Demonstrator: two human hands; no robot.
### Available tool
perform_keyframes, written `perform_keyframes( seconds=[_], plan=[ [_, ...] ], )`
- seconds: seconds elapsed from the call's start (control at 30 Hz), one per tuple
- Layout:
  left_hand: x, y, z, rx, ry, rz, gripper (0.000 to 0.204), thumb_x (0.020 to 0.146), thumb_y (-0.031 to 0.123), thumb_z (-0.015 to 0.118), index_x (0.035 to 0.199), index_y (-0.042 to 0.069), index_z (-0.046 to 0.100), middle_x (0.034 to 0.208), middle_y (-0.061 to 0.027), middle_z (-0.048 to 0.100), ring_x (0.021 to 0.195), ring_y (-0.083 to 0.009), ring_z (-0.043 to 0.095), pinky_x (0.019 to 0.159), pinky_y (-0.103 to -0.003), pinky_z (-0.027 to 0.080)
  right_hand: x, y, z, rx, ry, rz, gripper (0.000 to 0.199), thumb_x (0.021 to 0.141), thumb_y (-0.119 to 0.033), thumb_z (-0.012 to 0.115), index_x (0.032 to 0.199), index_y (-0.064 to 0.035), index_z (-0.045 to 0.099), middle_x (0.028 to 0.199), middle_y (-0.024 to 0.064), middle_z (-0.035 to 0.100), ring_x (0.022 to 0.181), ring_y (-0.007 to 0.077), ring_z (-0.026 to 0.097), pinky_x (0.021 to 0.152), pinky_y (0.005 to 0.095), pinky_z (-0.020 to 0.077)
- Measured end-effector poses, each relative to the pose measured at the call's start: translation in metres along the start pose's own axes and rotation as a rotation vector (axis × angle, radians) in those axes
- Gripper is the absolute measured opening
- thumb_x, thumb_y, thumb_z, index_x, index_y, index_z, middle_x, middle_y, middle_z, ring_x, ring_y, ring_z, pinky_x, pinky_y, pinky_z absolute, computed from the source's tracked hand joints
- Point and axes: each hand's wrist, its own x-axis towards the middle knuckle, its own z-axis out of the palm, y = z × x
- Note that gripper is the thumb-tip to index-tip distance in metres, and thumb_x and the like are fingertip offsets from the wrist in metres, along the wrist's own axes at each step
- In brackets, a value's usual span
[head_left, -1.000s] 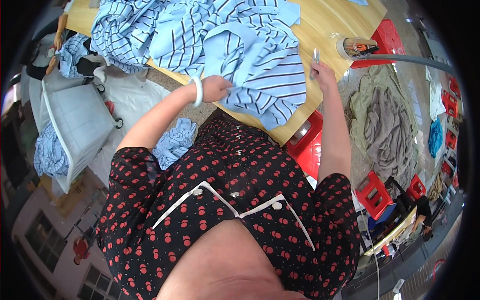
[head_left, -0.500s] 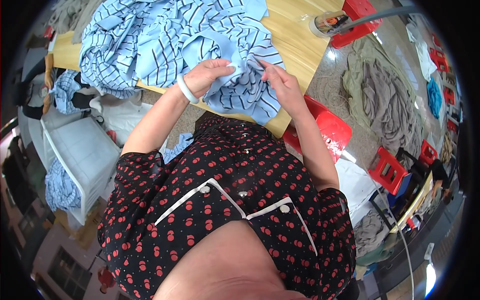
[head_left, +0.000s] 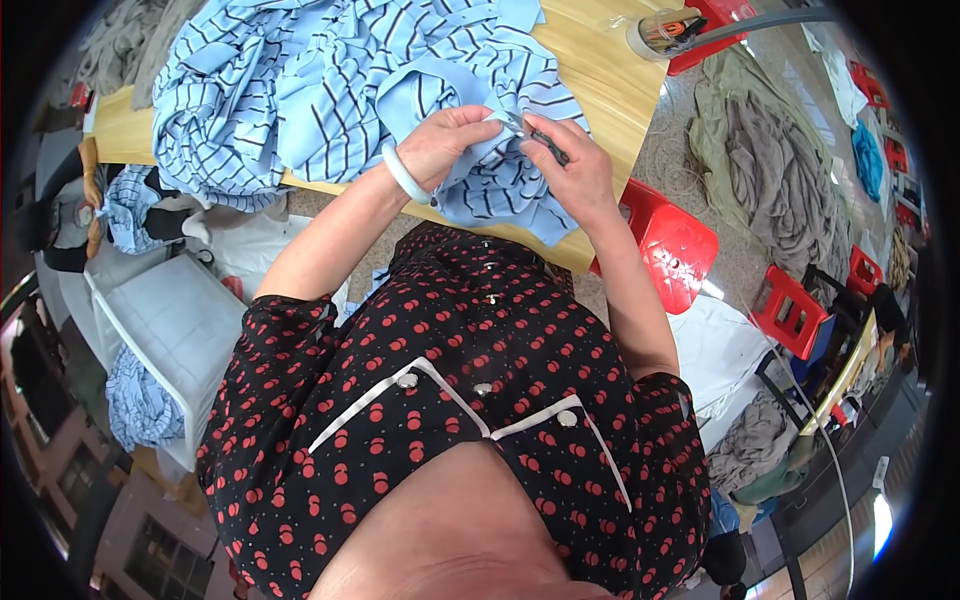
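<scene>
Light blue fabric with dark and white stripes (head_left: 330,130) lies in a heap of folds over the table's near edge. My left hand (head_left: 447,145), with a pale bangle on its wrist, pinches a plain blue edge of this fabric. Close beside it, my right hand (head_left: 575,170) is closed around a small pointed tool (head_left: 549,147) with a dark handle. The tool's thin tip points left, at the cloth by my left fingertips. Its exact kind is hard to make out, as my fingers cover part of it.
The wooden table (head_left: 610,90) holds a clear container (head_left: 660,35) of tools at its far right. Right of the table stand a red stool (head_left: 672,255) and a grey-green cloth pile (head_left: 770,170). A white plastic chair (head_left: 170,310) is on the left.
Both hands have shifted slightly right in view, along with the fabric, and come closer together. The right hand has turned, so the tool's dark handle now shows.
</scene>
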Motion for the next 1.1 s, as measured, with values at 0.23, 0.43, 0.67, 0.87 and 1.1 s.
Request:
perform_keyframes(
  seconds=[0.23,0.43,0.67,0.87,1.1],
  plan=[
    [0.002,0.001,-0.005,0.013,-0.037,0.008,0.018,0.080,0.015,0.053,0.092,0.002,0.057,0.084,-0.0003,0.057,0.075,-0.0051,0.050,0.070,-0.020,0.040,0.003,-0.002,0.004,-0.050,0.017,0.006,0.025,0.073,-0.012,0.061,0.097,-0.0047,0.058,0.082,0.0056,0.058,0.075,0.0141,0.054,0.067,0.0230,0.0413],
    [0.002,0.008,-0.007,-0.028,-0.056,-0.035,0.017,0.081,0.014,0.051,0.091,0.001,0.056,0.082,-0.0002,0.057,0.073,-0.0056,0.052,0.068,-0.020,0.042,0.001,-0.001,0.003,0.001,0.051,0.060,0.023,0.074,-0.011,0.060,0.096,-0.0041,0.058,0.081,0.0056,0.057,0.074,0.0122,0.053,0.065,0.0225,0.0414],
    [0.003,0.007,-0.002,0.120,-0.037,-0.009,0.016,0.080,0.013,0.051,0.090,0.001,0.056,0.080,-0.0009,0.058,0.070,-0.0057,0.053,0.066,-0.019,0.043,-0.002,-0.005,0.006,-0.045,0.054,0.042,0.024,0.073,-0.011,0.060,0.097,-0.0045,0.058,0.083,0.0056,0.058,0.075,0.0119,0.054,0.065,0.0222,0.0416],
    [0.004,0.013,-0.001,0.223,-0.049,-0.037,0.016,0.080,0.014,0.053,0.089,0.002,0.057,0.079,0.0018,0.057,0.071,-0.0037,0.050,0.066,-0.018,0.041,-0.005,-0.001,-0.001,-0.047,0.080,0.048,0.023,0.073,-0.012,0.061,0.096,-0.0051,0.059,0.083,0.0061,0.058,0.075,0.0128,0.054,0.066,0.0223,0.0415],
    [0.009,0.015,-0.011,0.362,-0.101,-0.108,0.014,0.079,0.014,0.053,0.088,0.004,0.057,0.078,0.0033,0.056,0.068,-0.0027,0.049,0.064,-0.016,0.040,-0.006,0.003,-0.001,-0.040,0.004,0.031,0.024,0.074,-0.012,0.060,0.096,-0.0051,0.059,0.082,0.0061,0.058,0.073,0.0127,0.054,0.066,0.0220,0.0409]
  ],
)
